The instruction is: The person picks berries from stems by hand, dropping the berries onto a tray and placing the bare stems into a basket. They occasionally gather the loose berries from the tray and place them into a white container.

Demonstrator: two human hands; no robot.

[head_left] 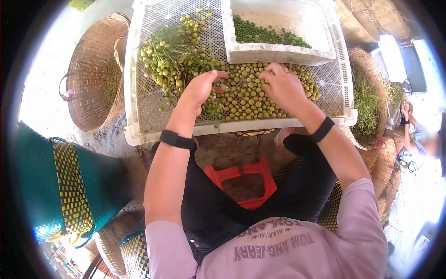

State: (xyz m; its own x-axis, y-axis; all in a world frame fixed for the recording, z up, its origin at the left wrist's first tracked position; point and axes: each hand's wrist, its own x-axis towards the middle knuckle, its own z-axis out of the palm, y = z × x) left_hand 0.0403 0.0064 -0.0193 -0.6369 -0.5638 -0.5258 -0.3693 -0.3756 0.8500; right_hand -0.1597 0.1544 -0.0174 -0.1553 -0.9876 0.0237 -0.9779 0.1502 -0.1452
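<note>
My left hand is closed with the fingers curled round a sprig of small round green fruit, over the white perforated tray. Beside it, to the left, lies a heap of yellow-green fruit still on thin stems. My right hand is over the loose yellow-green round fruit, its fingers bent and drawn together. What sits between those fingertips, if anything, is hidden. Black bands circle both wrists.
A white foam box with small dark green fruit stands at the tray's back right. Wicker baskets flank the tray, one at left, one with stems at right. A red plastic stool shows between my legs. Another person sits far right.
</note>
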